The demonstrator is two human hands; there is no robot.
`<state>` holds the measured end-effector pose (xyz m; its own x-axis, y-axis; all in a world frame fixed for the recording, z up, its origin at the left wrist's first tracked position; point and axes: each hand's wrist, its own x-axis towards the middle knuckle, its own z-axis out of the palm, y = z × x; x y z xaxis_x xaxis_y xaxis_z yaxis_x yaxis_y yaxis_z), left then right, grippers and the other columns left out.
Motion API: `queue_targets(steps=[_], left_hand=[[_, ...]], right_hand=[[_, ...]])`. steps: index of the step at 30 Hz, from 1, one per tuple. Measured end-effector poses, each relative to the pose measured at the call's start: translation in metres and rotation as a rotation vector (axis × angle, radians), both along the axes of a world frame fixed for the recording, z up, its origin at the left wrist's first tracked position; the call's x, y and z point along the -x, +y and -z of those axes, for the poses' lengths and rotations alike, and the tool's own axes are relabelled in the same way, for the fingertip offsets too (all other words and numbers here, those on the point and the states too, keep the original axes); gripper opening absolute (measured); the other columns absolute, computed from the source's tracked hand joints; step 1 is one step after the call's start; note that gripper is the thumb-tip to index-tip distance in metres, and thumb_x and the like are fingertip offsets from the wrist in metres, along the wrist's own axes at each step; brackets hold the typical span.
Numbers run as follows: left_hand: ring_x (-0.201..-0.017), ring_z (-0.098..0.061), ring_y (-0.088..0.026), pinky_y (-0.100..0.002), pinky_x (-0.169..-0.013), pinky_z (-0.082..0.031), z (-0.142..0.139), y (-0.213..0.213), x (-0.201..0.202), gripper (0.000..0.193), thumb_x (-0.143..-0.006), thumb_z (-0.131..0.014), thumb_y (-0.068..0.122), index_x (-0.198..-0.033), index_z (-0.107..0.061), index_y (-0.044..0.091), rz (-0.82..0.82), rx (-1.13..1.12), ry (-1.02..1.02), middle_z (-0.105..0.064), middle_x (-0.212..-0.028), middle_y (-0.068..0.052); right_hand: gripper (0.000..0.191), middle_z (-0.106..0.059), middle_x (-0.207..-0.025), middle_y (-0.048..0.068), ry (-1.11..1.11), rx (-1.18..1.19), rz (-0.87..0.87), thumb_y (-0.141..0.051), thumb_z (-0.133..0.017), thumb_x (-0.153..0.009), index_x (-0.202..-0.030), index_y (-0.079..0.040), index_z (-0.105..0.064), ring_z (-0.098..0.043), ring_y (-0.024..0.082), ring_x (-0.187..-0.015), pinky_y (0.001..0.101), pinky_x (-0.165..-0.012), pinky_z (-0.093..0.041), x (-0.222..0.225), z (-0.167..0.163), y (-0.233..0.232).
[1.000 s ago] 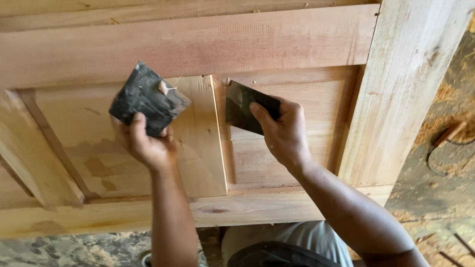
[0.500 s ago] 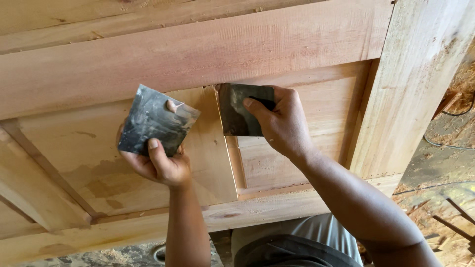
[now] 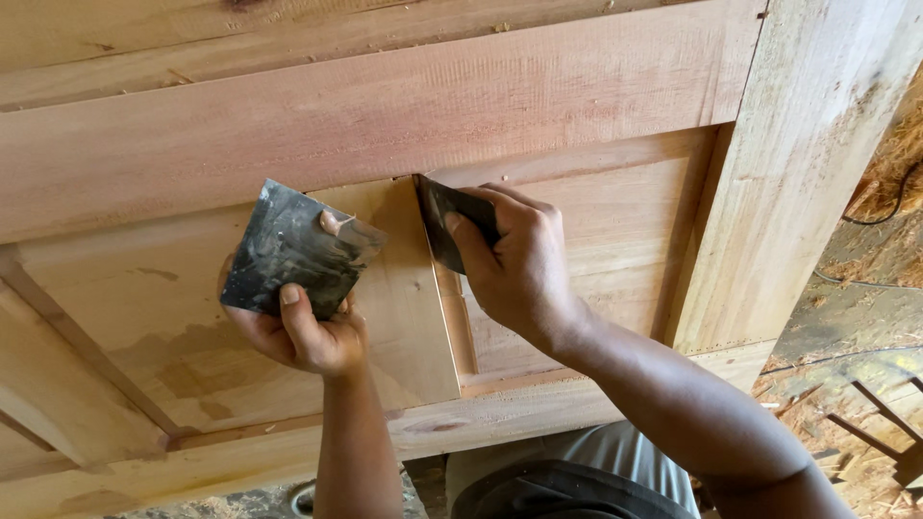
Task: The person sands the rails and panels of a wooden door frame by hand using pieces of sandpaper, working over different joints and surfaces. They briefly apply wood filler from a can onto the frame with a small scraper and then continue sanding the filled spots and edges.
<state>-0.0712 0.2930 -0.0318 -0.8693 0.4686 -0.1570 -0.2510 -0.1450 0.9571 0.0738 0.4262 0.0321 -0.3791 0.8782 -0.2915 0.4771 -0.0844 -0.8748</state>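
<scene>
My left hand (image 3: pixel 303 332) holds a dark metal scraper plate (image 3: pixel 293 248) flat over the wooden door panel, with a small dab of tan filler (image 3: pixel 332 223) near its upper right edge. My right hand (image 3: pixel 514 259) grips a second dark scraper blade (image 3: pixel 444 219) and presses its edge into the upper corner of the recessed panel (image 3: pixel 586 221), beside the raised vertical strip (image 3: pixel 447 317). The unfinished wooden door (image 3: pixel 385 106) fills most of the view.
A thick wooden stile (image 3: pixel 808 163) runs down the right side. Beyond it lies a dirty floor (image 3: pixel 856 317) with wood scraps, shavings and a dark cable (image 3: pixel 889 207). Patches of darker filler stain the left panel (image 3: pixel 183 356).
The view has closed in on the door. My right hand slid the blade up to the panel's top corner. My left hand shifted slightly lower with its plate.
</scene>
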Motion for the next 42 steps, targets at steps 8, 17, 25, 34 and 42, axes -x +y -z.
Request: queue_targets(steps=[8,17,25,34,42], left_hand=[[-0.072,-0.057,-0.017,-0.029,-0.058,-0.049,-0.003,0.003,0.004,0.047,-0.099,-0.069,0.018,-0.136,-0.051,-0.004,0.02,0.003,0.01,-0.062,-0.106,-0.013],[-0.062,-0.056,-0.016,-0.027,-0.045,-0.044,-0.002,0.001,0.001,0.046,-0.097,-0.069,0.018,-0.134,-0.05,-0.002,-0.004,0.006,-0.005,-0.061,-0.106,-0.014],[-0.068,-0.058,-0.017,-0.027,-0.046,-0.046,-0.001,0.003,0.003,0.05,-0.095,-0.069,0.018,-0.137,-0.05,-0.001,-0.005,-0.013,0.001,-0.061,-0.113,-0.013],[-0.072,-0.056,-0.015,-0.026,-0.055,-0.048,0.003,0.0,0.003,0.049,-0.098,-0.066,0.017,-0.142,-0.049,0.001,-0.002,-0.091,-0.06,-0.06,-0.109,-0.011],[-0.075,-0.054,-0.012,-0.023,-0.06,-0.047,0.0,-0.003,0.008,0.048,-0.102,-0.06,0.018,-0.145,-0.047,0.001,0.068,-0.09,-0.145,-0.06,-0.111,-0.011]], right_hand=[[0.017,-0.076,-0.098,0.019,0.016,-0.007,-0.1,-0.003,-0.066,-0.097,-0.109,0.008,-0.071,-0.078,0.022,-0.08,0.0301,-0.068,-0.06,-0.011,-0.018,0.008],[0.016,-0.077,-0.081,0.016,-0.123,0.113,0.054,-0.003,-0.066,-0.092,-0.103,0.006,-0.074,-0.076,0.018,-0.065,0.0294,-0.059,-0.058,-0.01,-0.004,0.007],[0.016,-0.077,-0.086,0.015,-0.066,0.042,0.031,-0.001,-0.065,-0.093,-0.103,0.006,-0.074,-0.076,0.018,-0.069,0.0291,-0.062,-0.06,-0.004,0.005,0.001],[0.014,-0.077,-0.093,0.014,-0.075,-0.032,-0.114,0.0,-0.069,-0.095,-0.108,0.003,-0.073,-0.074,0.022,-0.074,0.0313,-0.067,-0.059,-0.012,-0.027,0.024],[0.018,-0.072,-0.103,0.009,-0.367,-0.643,-0.645,0.002,-0.07,-0.097,-0.113,-0.002,-0.076,-0.07,0.025,-0.09,0.0368,-0.071,-0.059,0.01,-0.052,0.033]])
